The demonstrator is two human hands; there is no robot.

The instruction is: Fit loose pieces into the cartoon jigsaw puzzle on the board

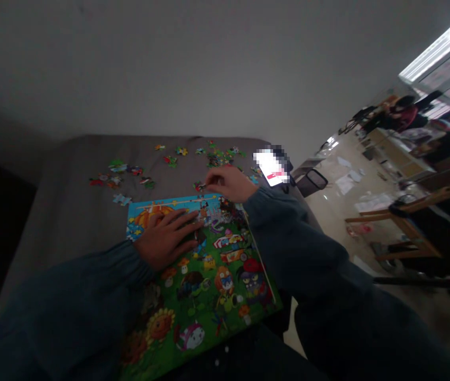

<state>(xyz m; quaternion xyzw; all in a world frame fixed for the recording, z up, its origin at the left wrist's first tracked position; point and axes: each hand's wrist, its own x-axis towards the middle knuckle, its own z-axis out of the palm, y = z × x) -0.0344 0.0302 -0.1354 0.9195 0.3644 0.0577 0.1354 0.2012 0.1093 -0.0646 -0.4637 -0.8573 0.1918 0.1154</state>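
A brightly coloured jigsaw puzzle board [193,312] with cartoon plants and characters lies before me, its near edge by my lap. My left hand [167,238] rests flat on its upper left part, fingers spread, covering some of the picture. At the board's top edge, my right hand [228,182] is curled, with thumb and fingertips pinched on a small dark red and green puzzle piece [200,187]. A pale blue puzzle piece [121,199] lies just off the board's upper left corner. The dim light blurs small details.
Loose puzzle pieces lie on the grey cloth surface [70,211], in a left cluster [116,177] and a back cluster [219,157]. A lit phone [271,168] stands at the right edge. Beyond are a wall, a wooden chair [411,233] and a cluttered floor.
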